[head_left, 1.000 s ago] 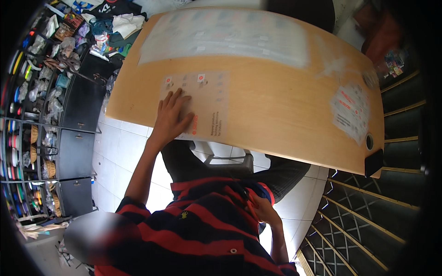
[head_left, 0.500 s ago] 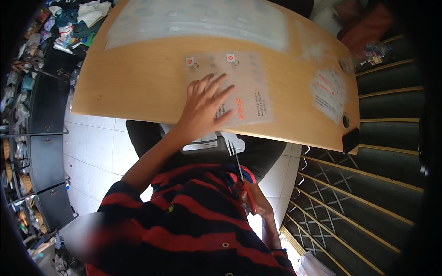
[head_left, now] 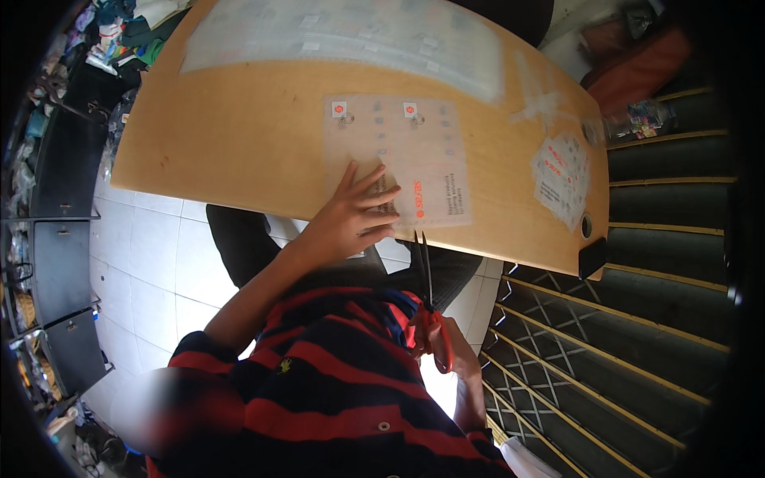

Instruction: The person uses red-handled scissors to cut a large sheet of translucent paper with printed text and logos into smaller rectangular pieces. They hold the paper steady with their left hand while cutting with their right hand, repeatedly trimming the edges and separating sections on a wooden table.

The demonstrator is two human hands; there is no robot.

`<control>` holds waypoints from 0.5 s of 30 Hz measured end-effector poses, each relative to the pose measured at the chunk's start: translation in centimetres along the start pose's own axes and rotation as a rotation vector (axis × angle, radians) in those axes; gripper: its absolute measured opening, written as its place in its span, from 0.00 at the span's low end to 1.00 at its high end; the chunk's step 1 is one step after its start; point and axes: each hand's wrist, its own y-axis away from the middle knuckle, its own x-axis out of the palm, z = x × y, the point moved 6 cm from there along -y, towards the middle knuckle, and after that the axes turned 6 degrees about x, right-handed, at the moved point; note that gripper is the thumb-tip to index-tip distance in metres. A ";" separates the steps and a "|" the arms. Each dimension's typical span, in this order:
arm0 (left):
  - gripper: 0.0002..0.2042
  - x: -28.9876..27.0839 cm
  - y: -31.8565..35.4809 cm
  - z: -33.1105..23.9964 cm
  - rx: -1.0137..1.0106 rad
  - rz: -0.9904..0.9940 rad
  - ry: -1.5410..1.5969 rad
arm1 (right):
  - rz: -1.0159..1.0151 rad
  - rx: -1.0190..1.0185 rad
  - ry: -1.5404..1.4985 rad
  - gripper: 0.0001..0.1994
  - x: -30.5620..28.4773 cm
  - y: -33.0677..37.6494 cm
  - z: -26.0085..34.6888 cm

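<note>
A translucent printed plastic sheet lies on the wooden table near its front edge. My left hand rests flat on the sheet's lower left part, its fingers spread and holding nothing. In my right hand, below the table edge, is a pair of scissors with red handles. The dark blades point up at the sheet's near edge and stand slightly apart. Their tips come close to that edge; I cannot tell whether they touch it.
Larger translucent sheets cover the table's far side. Several small printed pieces lie at the right, by a round hole in the tabletop. A folding metal gate stands to the right, dark cabinets to the left.
My left hand has slid down toward the sheet's near edge. The scissors in my right hand have risen closer to the table edge. The whole view has shifted slightly.
</note>
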 end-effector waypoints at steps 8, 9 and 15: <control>0.08 0.0 0.1 -0.4 0.009 -0.077 -0.007 | -0.042 0.082 -0.007 0.41 0.0 -0.8 1.3; 0.08 0.0 0.1 -0.3 0.004 -0.081 -0.001 | -0.038 0.056 -0.007 0.41 0.2 -1.0 1.9; 0.07 0.1 0.2 -0.4 -0.009 -0.121 0.013 | -0.026 0.052 -0.068 0.42 0.7 -1.7 3.2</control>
